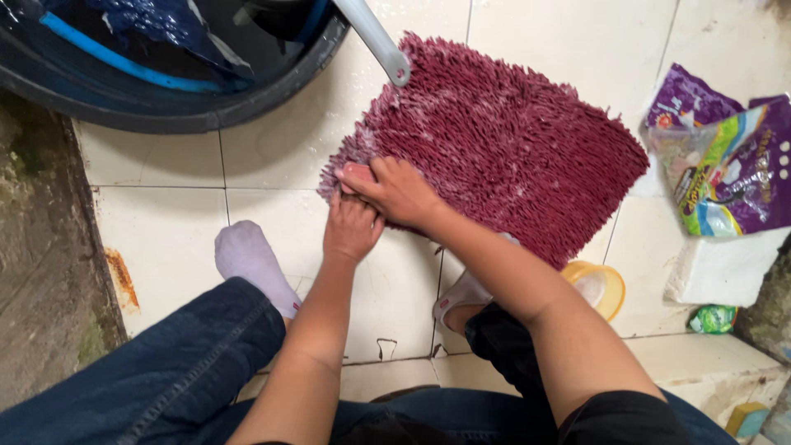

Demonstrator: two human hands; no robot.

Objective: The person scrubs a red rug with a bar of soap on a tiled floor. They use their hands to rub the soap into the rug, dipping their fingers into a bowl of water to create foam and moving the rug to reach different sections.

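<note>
2 hands, left hand and right hand, pinch shaggy maroon mat corner near black tub, yellow bowl.

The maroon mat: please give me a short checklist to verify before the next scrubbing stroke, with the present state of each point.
1. Right hand presses the pink object on the maroon mat: ok.
2. Left hand holds the mat's near corner: ok.
3. Mat lies flat on the tiled floor: ok, the far edges show no fold.
4. Suds on the pile: ok, white foam shows across the middle.
5. Black tub clear of the mat: ok, tiles show between them.
6. Yellow cup within reach: ok, beside the right forearm; its contents: cannot tell.
</note>
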